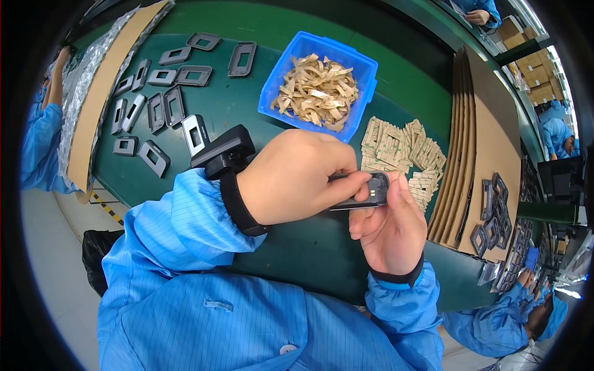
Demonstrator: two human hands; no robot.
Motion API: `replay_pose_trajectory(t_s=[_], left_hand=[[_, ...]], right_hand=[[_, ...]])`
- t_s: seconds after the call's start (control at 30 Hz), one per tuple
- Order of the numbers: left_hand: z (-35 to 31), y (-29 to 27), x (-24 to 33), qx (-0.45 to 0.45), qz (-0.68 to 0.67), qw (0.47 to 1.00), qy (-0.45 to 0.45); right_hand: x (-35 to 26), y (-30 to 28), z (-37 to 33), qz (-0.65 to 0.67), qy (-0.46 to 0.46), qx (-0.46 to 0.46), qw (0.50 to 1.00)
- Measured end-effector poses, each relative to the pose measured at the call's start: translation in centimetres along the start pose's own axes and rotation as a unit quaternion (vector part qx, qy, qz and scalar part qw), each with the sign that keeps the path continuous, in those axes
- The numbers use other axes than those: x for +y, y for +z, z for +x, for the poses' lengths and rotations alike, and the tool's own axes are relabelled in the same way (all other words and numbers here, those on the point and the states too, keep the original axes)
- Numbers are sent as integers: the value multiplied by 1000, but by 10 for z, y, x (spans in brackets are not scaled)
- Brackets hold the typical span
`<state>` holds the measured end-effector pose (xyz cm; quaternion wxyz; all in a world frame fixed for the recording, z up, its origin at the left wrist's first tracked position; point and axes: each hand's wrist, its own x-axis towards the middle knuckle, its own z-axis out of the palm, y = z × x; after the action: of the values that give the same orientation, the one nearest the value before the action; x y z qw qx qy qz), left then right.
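Note:
Between my hands, above the green table, is a small dark plastic housing (377,193) with two gold-coloured contacts on its inner face. My right hand (394,232) grips its right end between thumb and fingers. From the left, my left hand (303,176) reaches across with its fingers closed on the same housing and covers most of it. Whether a small piece is under the left fingertips is hidden. Just beyond the hands lie several beige adhesive strips and frames (390,145). A black strap with a black device (226,151) sits on my left wrist.
A blue bin (272,93) full of curled beige strips stands beyond my hands. Several grey and white plastic frames (175,105) lie at the left. Cardboard sheets (83,123) border the left, and stacked cardboard (461,154) with dark frames stands right. Co-workers in blue (495,328) sit nearby.

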<state>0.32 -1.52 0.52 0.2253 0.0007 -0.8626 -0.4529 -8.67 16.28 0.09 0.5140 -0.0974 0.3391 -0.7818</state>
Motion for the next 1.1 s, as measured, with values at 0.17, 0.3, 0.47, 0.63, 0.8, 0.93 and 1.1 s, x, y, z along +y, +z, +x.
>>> replay_pose_trajectory(t_s=[0.17, 0.3, 0.47, 0.63, 0.8, 0.93, 1.1], left_hand=[[-1, 0, -3, -9, 23, 1000, 6], [-2, 2, -10, -27, 7, 1000, -11], [2, -5, -3, -70, -13, 995, -71], [4, -3, -7, -78, -90, 986, -118], [6, -9, -8, -117, -72, 979, -152], [7, -11, -4, -97, -5, 991, -90], [7, -2, -10, 61, -273, 941, -189]], right_hand=[[-1, -5, 5, 12, -10, 29, 999], [-2, -6, 6, 12, -8, 36, 999], [-1, -5, 6, 29, 8, 35, 999], [3, -2, 6, 16, 31, 28, 999], [7, -1, 4, 2, 44, 6, 999], [7, 3, 3, -62, 31, 7, 998], [0, 1, -1, 11, -38, 11, 999]])
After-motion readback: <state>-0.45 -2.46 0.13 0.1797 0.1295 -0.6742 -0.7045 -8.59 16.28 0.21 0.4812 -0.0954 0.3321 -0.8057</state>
